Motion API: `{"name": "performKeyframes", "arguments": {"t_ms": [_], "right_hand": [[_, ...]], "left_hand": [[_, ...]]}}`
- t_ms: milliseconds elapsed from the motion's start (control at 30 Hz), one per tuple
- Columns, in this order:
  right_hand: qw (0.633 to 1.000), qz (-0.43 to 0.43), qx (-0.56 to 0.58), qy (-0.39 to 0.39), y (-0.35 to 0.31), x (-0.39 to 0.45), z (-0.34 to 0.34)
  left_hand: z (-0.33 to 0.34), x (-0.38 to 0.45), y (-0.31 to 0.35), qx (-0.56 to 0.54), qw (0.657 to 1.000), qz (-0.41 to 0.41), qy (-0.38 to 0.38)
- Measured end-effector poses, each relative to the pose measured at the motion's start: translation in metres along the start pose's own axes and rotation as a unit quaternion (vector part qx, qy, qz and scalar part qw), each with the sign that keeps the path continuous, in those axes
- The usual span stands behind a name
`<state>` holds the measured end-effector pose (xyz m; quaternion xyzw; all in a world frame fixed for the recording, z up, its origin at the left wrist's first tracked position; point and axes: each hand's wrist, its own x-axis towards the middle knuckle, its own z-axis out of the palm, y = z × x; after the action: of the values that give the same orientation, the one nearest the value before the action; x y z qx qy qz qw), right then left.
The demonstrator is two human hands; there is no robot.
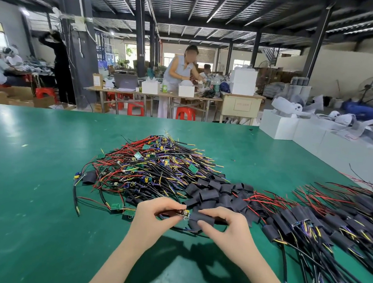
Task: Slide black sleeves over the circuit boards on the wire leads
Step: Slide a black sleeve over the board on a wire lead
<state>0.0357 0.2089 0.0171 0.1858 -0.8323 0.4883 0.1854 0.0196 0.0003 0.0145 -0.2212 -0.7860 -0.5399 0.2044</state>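
My left hand (154, 214) pinches the circuit board (183, 213). Just right of the board, my right hand (223, 225) pinches a black sleeve (202, 218) touching it, above the tabletop (34, 186).

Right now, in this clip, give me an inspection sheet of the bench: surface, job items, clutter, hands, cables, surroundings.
Surface: green mat, glossy.
Job's things: circuit board partly outside black sleeve; loose sleeves heaped behind; sleeved leads piled right.
Clutter: one stray sleeve left of the pile.
Hands: left hand pinches the board end; right hand pinches the sleeve.
Cables: unsleeved leads tangled at centre.
Surroundings: white boxes right; people at far tables; red stools.
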Motion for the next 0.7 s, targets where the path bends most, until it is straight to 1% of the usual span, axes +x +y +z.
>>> {"name": "performKeyframes", "arguments": {"t_ms": [100,233,433,500,567,633,700], "right_hand": [[1.0,0.0,0.015,0.003,-0.002,0.001,-0.001],[0.999,-0.038,0.019,0.022,-0.005,0.002,-0.002],[0.999,-0.041,0.013,0.01,-0.007,0.002,-0.004],[0.999,-0.024,0.029,0.007,-0.007,0.001,-0.004],[0.996,0.022,0.081,-0.003,-0.008,0.002,-0.005],[0.988,0.064,0.137,-0.027,-0.008,0.002,-0.007],[0.981,0.08,0.164,-0.063,-0.008,0.002,-0.009]], "left_hand": [[0.0,0.0,0.002,-0.004,1.0,0.009,0.01],[0.001,0.001,0.005,-0.006,1.0,0.007,0.015],[0.0,0.001,0.009,0.02,0.999,0.026,0.031],[0.001,0.0,0.011,0.031,0.998,0.042,0.041],[0.001,0.0,0.014,0.043,0.996,0.068,0.049],[0.002,0.0,0.016,0.063,0.992,0.095,0.052],[0.002,0.0,0.017,0.073,0.991,0.102,0.051]]}}
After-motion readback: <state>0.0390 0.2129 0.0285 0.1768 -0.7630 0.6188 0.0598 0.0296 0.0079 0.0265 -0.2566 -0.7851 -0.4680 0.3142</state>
